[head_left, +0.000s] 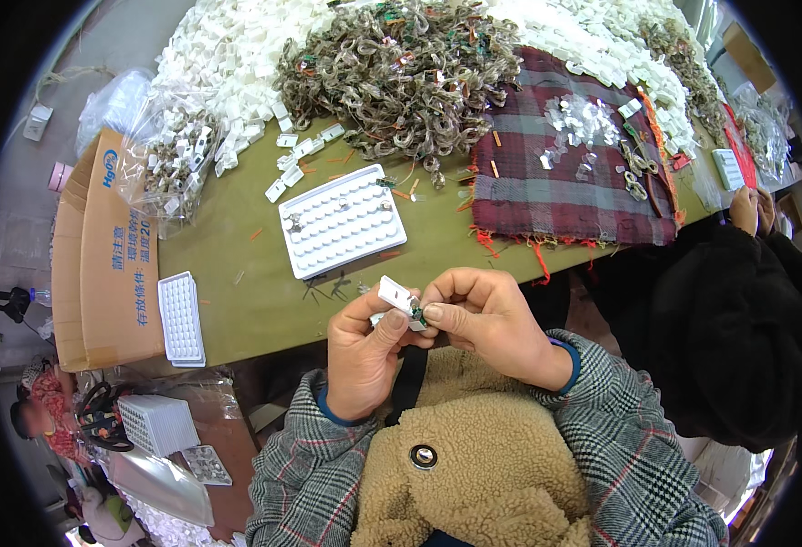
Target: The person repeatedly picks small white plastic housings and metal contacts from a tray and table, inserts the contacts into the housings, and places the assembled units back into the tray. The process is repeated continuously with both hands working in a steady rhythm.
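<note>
Both the left hand [362,351] and right hand [481,319] pinch a small white part [397,297] just past the bench [246,292] edge, near the white tray [341,221].

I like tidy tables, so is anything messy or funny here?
Yes. The plaid cloth has a frayed edge with red threads hanging loose over the green table, and small orange bits lie scattered beside the white tray.

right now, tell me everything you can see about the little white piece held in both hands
The small white piece looks like moulded plastic, roughly rectangular and tilted, one flat face turned up toward the camera. The left hand pinches its lower end with thumb and fingers, and the right hand presses fingertips against its right side, where a small dark green part shows. It is held above the near edge of the green table, touching nothing else.
</note>
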Action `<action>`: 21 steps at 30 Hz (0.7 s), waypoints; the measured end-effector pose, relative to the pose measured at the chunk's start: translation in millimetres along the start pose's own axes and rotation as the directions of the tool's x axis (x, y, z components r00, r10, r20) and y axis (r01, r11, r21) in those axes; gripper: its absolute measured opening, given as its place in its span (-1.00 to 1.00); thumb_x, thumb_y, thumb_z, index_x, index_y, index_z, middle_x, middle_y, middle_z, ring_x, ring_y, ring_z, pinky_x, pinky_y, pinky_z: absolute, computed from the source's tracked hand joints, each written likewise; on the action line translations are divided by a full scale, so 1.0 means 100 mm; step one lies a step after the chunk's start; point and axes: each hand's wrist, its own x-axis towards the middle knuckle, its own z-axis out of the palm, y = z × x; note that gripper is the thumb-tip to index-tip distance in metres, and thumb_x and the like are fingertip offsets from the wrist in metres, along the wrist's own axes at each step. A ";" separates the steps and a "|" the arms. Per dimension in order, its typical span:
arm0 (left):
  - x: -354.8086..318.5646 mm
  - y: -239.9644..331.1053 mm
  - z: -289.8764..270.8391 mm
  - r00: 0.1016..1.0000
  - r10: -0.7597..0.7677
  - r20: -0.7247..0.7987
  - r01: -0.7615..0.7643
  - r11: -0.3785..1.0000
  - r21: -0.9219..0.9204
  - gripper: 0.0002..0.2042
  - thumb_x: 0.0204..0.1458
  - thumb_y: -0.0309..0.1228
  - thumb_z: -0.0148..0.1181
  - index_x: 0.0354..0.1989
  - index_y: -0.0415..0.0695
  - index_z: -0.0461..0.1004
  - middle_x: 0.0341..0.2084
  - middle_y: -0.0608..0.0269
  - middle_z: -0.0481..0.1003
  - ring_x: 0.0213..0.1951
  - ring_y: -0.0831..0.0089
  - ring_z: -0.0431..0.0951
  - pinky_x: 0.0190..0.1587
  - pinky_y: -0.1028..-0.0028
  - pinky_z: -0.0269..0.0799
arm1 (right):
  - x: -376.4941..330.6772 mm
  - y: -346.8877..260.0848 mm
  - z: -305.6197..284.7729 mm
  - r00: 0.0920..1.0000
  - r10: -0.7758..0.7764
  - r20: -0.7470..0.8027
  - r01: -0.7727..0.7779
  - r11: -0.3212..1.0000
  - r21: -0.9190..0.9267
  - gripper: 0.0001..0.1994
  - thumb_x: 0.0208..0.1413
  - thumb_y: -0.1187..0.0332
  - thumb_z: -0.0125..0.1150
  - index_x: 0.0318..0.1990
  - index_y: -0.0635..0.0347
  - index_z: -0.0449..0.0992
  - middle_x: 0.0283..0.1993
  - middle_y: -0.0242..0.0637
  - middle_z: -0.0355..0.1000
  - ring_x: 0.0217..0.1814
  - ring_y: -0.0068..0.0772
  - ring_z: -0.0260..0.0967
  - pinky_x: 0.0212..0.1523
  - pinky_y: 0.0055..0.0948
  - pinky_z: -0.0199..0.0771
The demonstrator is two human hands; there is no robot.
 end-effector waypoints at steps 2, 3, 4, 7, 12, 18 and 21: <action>0.02 -0.01 -0.03 1.000 0.000 0.012 0.001 1.000 -0.018 -0.72 0.24 -0.38 0.16 0.01 -0.32 0.46 -0.26 0.17 0.58 -0.26 0.38 0.60 -0.18 0.39 0.60 | 0.00 0.00 0.00 0.988 -0.154 -0.014 0.147 0.960 -0.239 -0.88 0.14 0.57 0.24 -0.19 0.44 0.51 -0.32 -0.27 0.46 -0.33 -0.49 0.45 -0.32 -0.54 0.49; 0.03 -0.02 -0.05 1.000 -0.010 0.022 0.011 0.998 -0.066 -0.73 0.25 -0.38 0.15 0.02 -0.31 0.45 -0.24 0.17 0.57 -0.23 0.39 0.59 -0.14 0.39 0.59 | 0.02 0.01 0.03 0.938 -0.347 0.026 0.315 0.813 -0.489 -0.87 0.11 0.57 0.26 -0.19 0.43 0.52 -0.32 -0.24 0.45 -0.35 -0.44 0.45 -0.33 -0.52 0.48; 0.04 -0.02 -0.06 0.999 -0.001 0.048 0.008 0.990 -0.137 -0.73 0.25 -0.38 0.14 0.02 -0.30 0.45 -0.22 0.18 0.57 -0.20 0.39 0.58 -0.09 0.38 0.57 | 0.02 0.02 0.05 0.865 -0.488 0.120 0.422 0.576 -0.700 -0.85 0.08 0.58 0.29 -0.19 0.42 0.54 -0.33 -0.21 0.44 -0.36 -0.38 0.46 -0.34 -0.50 0.47; 0.03 -0.07 -0.04 0.998 -0.018 -0.067 0.003 0.976 -0.216 -0.73 0.27 -0.39 0.11 0.06 -0.26 0.43 -0.12 0.19 0.53 -0.09 0.43 0.55 0.03 0.38 0.51 | 0.04 0.06 0.09 0.769 -0.614 0.178 0.525 0.447 -0.724 -0.78 -0.01 0.57 0.35 -0.17 0.40 0.56 -0.31 -0.14 0.40 -0.38 -0.26 0.43 -0.36 -0.43 0.46; 0.06 -0.10 -0.01 0.997 -0.065 -0.040 0.048 0.944 -0.327 -0.76 0.26 -0.46 0.11 0.05 -0.28 0.45 -0.06 0.17 0.52 -0.03 0.43 0.53 0.09 0.40 0.47 | 0.13 0.15 0.05 0.617 -0.711 0.338 0.575 0.114 -0.810 -0.74 -0.13 0.55 0.36 -0.20 0.34 0.57 -0.32 -0.20 0.38 -0.40 -0.25 0.41 -0.42 -0.36 0.44; -0.01 -0.06 0.08 0.991 0.067 -0.116 -0.082 0.987 -0.135 -0.73 0.16 -0.51 0.25 0.01 -0.32 0.48 -0.13 0.16 0.56 -0.12 0.44 0.57 0.00 0.46 0.50 | 0.17 0.04 -0.04 0.557 -0.644 0.524 0.633 -0.079 -0.770 -0.76 -0.15 0.52 0.31 -0.24 0.30 0.54 -0.34 -0.23 0.37 -0.44 -0.29 0.38 -0.48 -0.40 0.39; -0.02 -0.01 0.11 0.974 0.170 -0.152 -0.168 0.985 0.028 -0.74 0.06 -0.56 0.34 -0.07 -0.33 0.50 -0.20 0.13 0.58 -0.26 0.46 0.58 -0.13 0.49 0.54 | 0.12 -0.02 0.02 0.622 -0.679 0.391 0.646 0.162 -0.746 -0.77 -0.12 0.57 0.33 -0.24 0.30 0.52 -0.30 -0.23 0.38 -0.47 -0.39 0.35 -0.49 -0.47 0.37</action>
